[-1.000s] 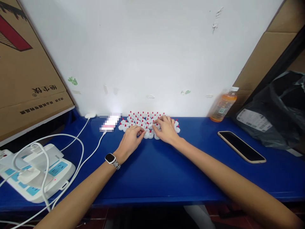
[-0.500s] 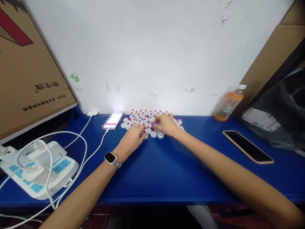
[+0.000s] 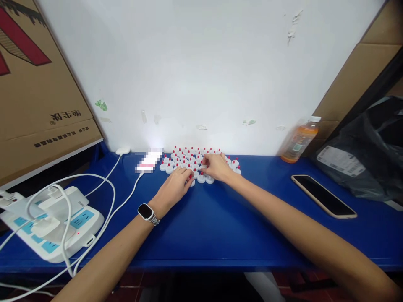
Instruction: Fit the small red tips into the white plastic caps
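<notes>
A cluster of small white caps with red tips (image 3: 189, 157) stands in rows on the blue table (image 3: 220, 226) against the white wall. My left hand (image 3: 176, 186), with a watch on its wrist, rests at the near left of the cluster, its fingertips pinched on a white cap with a red tip at the front row. My right hand (image 3: 215, 167) lies on the cluster's right half, thumb and fingers closed around another cap. Both hands hide part of the front rows.
A white power strip (image 3: 47, 224) with plugs and cables lies at the left. A white device (image 3: 147, 161) lies left of the caps. At the right lie a dark phone (image 3: 324, 196), an orange drink bottle (image 3: 297, 140) and a black bag (image 3: 365, 155). Cardboard stands on both sides.
Both hands have shifted slightly among the front caps, the right hand drawing in toward the middle. A few caps stand a little forward of the cluster. The camera view has moved a little.
</notes>
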The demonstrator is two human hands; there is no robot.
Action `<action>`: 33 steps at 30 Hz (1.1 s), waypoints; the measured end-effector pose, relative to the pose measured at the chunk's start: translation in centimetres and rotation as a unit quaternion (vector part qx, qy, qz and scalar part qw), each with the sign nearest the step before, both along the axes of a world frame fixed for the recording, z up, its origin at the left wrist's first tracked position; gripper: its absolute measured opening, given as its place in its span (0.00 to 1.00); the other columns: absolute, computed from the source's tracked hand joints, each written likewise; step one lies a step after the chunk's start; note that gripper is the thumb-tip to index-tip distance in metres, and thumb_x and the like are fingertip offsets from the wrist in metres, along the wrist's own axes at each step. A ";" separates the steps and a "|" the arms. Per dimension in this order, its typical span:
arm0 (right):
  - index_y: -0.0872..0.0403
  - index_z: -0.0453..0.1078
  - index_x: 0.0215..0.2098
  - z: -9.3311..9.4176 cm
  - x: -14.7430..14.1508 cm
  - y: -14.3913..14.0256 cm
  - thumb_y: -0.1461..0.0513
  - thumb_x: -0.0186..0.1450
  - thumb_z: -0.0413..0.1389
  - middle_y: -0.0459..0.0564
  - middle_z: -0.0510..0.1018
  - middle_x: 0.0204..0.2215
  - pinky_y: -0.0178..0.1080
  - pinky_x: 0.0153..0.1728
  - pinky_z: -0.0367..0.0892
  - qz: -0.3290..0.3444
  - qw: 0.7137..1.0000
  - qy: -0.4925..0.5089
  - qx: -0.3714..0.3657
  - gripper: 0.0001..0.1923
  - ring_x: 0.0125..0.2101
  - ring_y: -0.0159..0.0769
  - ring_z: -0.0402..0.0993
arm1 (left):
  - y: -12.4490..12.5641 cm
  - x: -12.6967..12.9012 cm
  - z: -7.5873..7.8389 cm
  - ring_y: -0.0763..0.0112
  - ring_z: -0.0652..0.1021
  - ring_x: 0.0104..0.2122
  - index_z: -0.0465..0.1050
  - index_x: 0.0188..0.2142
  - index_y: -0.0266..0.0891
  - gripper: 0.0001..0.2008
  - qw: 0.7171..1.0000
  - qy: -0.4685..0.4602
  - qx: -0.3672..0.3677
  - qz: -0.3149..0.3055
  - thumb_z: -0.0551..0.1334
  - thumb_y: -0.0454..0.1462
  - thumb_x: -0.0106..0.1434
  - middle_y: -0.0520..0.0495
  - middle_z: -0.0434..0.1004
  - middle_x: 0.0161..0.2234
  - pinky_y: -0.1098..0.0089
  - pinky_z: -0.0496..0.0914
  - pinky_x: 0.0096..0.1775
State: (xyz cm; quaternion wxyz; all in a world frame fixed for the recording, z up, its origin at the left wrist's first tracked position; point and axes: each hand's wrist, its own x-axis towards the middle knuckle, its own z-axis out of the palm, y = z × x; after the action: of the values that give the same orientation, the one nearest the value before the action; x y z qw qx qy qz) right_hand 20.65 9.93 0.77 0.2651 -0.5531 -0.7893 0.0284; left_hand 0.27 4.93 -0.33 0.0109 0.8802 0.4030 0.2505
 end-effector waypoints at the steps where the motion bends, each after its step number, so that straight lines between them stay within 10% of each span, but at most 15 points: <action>1: 0.54 0.73 0.35 0.1 0.0 -0.1 0.60 0.58 0.62 0.47 0.81 0.33 0.45 0.48 0.51 0.003 1.000 -0.002 0.001 0.07 0.36 0.39 0.74 | 0.0 0.0 0.0 0.61 0.74 0.41 0.70 0.40 0.39 0.04 1.000 0.001 -0.001 0.001 0.57 0.35 0.71 0.45 0.75 0.38 0.62 0.71 0.43; 9: 0.53 0.76 0.28 0.5 0.7 -2.3 0.55 0.72 0.50 0.50 0.82 0.31 0.49 0.50 0.53 0.049 0.998 -0.034 0.029 0.20 0.40 0.42 0.74 | -0.4 0.0 -0.1 0.59 0.75 0.43 0.71 0.50 0.38 0.11 1.000 -0.002 0.026 0.014 0.56 0.37 0.70 0.42 0.75 0.41 0.59 0.72 0.47; 15: 0.48 0.67 0.62 -0.8 1.7 -6.1 0.43 0.68 0.52 0.59 0.59 0.67 0.57 0.60 0.53 0.010 0.994 0.003 0.106 0.30 0.67 0.55 0.49 | -1.0 0.2 -0.3 0.43 0.61 0.64 0.61 0.65 0.40 0.31 0.989 0.015 0.136 0.061 0.59 0.50 0.67 0.33 0.59 0.63 0.43 0.60 0.61; 19: 0.40 0.53 0.70 -1.8 1.6 -7.6 0.42 0.69 0.49 0.54 0.43 0.73 0.68 0.63 0.44 0.023 0.995 -0.080 0.047 0.34 0.71 0.61 0.33 | -0.2 0.5 -1.3 0.38 0.49 0.69 0.54 0.69 0.45 0.35 0.990 0.070 0.107 0.066 0.58 0.53 0.67 0.36 0.49 0.70 0.32 0.43 0.64; 33: 0.39 0.46 0.72 -2.1 2.1 -1.6 0.43 0.73 0.39 0.56 0.45 0.73 0.75 0.61 0.34 -0.001 0.995 -0.100 -0.031 0.32 0.71 0.59 0.31 | 3.7 1.4 -1.8 0.45 0.52 0.70 0.49 0.71 0.46 0.33 0.993 0.097 0.023 0.065 0.50 0.54 0.71 0.36 0.51 0.70 0.36 0.48 0.64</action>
State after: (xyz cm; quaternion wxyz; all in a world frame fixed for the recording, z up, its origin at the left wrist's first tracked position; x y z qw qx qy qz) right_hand 22.74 8.32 -1.34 0.1678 -0.5622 -0.8098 -0.0025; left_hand 1.62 8.58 -2.12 -0.0645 0.8721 0.4530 0.1732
